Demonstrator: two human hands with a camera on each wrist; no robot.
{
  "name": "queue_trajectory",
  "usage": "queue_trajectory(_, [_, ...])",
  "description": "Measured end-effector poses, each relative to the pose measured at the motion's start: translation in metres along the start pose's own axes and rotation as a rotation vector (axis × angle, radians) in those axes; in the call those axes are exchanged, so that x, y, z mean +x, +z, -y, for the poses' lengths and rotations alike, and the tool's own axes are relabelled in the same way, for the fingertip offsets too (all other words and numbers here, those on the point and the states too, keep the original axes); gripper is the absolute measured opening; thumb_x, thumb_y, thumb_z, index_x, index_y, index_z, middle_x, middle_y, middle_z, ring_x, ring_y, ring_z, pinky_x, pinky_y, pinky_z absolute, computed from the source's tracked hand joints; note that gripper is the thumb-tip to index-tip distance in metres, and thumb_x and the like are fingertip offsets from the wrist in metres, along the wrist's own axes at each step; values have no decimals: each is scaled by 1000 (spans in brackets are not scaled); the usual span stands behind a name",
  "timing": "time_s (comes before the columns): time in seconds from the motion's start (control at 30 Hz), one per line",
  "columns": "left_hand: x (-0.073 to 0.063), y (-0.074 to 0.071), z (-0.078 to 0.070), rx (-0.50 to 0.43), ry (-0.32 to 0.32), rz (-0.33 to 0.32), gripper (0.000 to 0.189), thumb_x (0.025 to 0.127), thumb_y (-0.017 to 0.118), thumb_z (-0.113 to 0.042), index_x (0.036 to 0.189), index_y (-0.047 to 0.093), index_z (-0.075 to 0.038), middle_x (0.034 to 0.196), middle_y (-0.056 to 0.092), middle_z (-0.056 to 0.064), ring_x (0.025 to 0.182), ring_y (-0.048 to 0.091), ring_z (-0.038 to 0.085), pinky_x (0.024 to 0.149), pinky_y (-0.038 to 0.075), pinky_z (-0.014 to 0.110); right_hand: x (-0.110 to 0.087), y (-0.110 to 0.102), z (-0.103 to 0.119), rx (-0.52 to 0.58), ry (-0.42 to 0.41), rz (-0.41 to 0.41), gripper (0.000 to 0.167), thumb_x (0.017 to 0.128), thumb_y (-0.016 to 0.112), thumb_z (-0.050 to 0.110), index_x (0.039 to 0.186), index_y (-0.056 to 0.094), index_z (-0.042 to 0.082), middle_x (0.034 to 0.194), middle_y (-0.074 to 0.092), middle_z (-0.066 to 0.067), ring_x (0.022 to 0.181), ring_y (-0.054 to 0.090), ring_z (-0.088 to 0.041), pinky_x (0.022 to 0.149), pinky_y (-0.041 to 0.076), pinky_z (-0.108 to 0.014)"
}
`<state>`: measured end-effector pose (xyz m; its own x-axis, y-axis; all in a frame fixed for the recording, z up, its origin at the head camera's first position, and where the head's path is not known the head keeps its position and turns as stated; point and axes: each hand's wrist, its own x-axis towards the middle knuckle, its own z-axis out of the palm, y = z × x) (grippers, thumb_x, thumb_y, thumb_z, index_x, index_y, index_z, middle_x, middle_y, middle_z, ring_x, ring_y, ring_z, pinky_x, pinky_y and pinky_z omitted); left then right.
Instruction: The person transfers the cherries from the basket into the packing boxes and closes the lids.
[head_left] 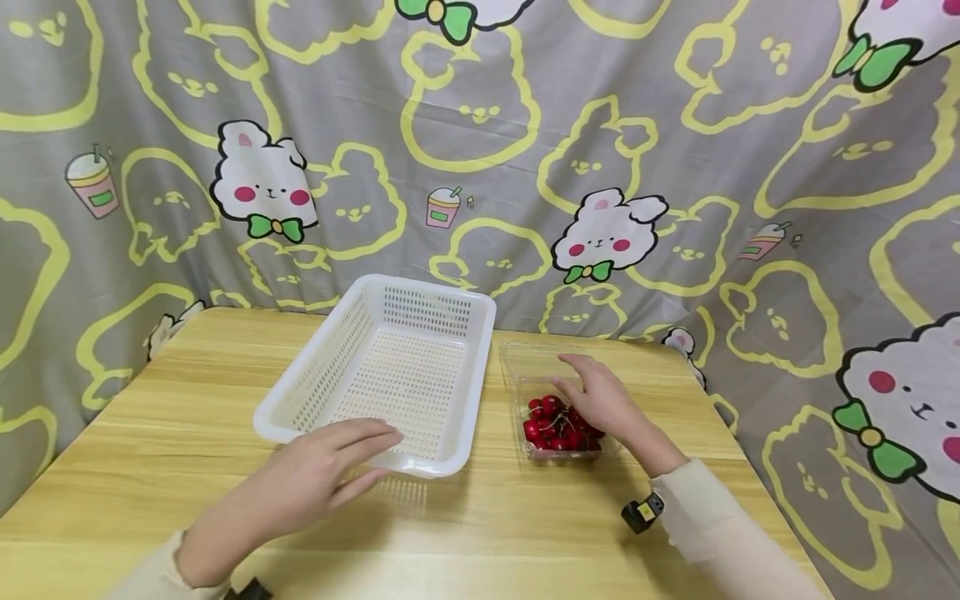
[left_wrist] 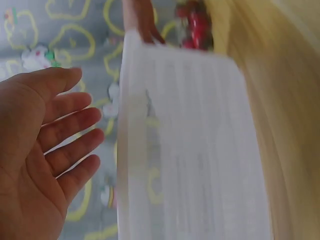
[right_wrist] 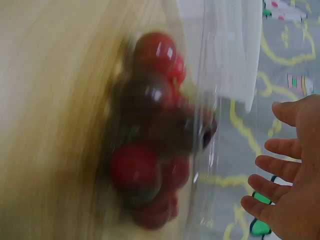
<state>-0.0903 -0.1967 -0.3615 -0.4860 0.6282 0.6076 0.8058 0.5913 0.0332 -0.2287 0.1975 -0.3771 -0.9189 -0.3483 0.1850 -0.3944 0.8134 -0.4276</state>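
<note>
A white plastic basket with slotted walls stands on the wooden table. Over its near left rim hovers my left hand, fingers extended, holding nothing; the left wrist view shows a gap between hand and basket. To the basket's right sits a clear plastic box of red cherries, its lid folded back. My right hand is above the box's right side. In the right wrist view its fingers are spread and apart from the cherries.
The wooden table ends at a grey curtain printed with yellow outlines and white rabbits. Each wrist wears a small black device, such as the one at the right wrist.
</note>
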Motion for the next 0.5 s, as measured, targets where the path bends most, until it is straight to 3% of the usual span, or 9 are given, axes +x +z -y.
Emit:
queue_trajectory(0.3, [45,36,-29,-46,130,-5,37,97,60,-30,124,65,-5,122,65,5,113,61,20,95,49,33,-14,-10,-42,9,131,10,52,102,52,28,140,45,-7,139,46,-31,127,43,-48,102,36,-60])
queue_trajectory(0.5, [70,55,-50,-25,161,114,47,94,65,-34,130,60,-4,127,62,6,118,58,19,102,43,29,-21,-9,-62,50,200,67,51,104,48,24,141,41,-9,137,48,-32,120,50,-49,95,42,-59])
